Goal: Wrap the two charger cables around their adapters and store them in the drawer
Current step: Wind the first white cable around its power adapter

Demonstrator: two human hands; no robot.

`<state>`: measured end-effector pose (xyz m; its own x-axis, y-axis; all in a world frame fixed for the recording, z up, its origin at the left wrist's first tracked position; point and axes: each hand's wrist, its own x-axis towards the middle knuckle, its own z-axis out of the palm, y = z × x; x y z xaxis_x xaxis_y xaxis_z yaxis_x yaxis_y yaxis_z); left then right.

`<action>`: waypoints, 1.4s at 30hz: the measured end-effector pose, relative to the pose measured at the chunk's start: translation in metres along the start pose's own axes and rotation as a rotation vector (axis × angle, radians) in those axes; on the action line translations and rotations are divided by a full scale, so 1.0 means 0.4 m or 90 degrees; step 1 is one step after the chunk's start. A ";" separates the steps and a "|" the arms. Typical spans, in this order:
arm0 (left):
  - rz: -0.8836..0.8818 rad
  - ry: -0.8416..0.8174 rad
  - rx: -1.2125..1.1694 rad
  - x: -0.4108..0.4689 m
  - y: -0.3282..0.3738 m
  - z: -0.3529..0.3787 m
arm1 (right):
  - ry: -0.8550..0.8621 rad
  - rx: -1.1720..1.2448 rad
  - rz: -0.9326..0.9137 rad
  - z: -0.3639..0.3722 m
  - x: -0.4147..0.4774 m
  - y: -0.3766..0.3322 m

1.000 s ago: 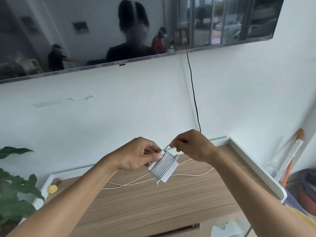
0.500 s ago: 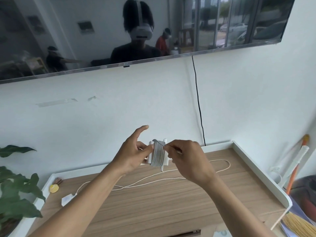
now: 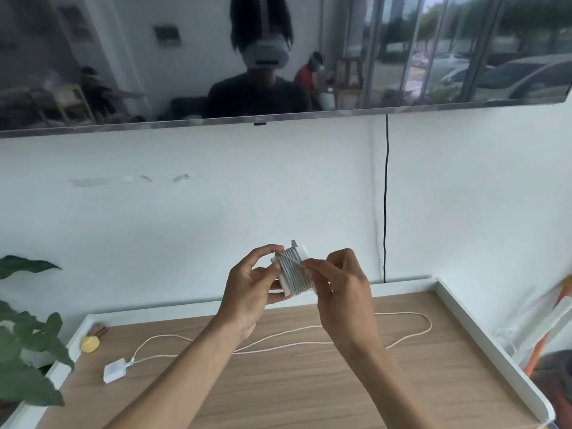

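Wood-topped cabinet (image 3: 278, 385) bears the limp loose cable (image 3: 309, 335) and second adapter (image 3: 114, 370), while above it the left hand (image 3: 247, 292) grips the wound adapter (image 3: 292, 274), probably light and slick, by its edges and the right hand (image 3: 343, 298) pinches the springy cable tail (image 3: 290, 261).

Matt wood-grain tabletop (image 3: 278, 382); smooth white plastic adapter (image 3: 114, 370).

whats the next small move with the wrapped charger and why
Probably tuck the cable end under a coil: the right hand pinches it slanted across the wound adapter that the left hand holds, so it looks loose.
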<state>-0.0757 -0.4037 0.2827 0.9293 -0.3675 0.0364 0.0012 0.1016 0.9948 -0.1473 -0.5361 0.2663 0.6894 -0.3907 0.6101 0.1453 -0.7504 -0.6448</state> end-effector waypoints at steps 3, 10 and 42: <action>0.025 0.015 0.005 0.029 -0.015 -0.032 | 0.006 -0.059 0.016 0.048 0.011 0.000; 0.052 0.033 0.026 0.070 -0.051 -0.089 | 0.054 -0.023 0.060 0.146 0.022 -0.015; 0.121 0.119 0.177 0.138 -0.102 -0.282 | -0.093 -0.022 -0.073 0.268 0.078 -0.022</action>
<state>0.0171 -0.3236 0.2336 0.9547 -0.1890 0.2296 -0.2533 -0.1121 0.9609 -0.0511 -0.4844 0.2415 0.7662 -0.2215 0.6033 0.2059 -0.8046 -0.5569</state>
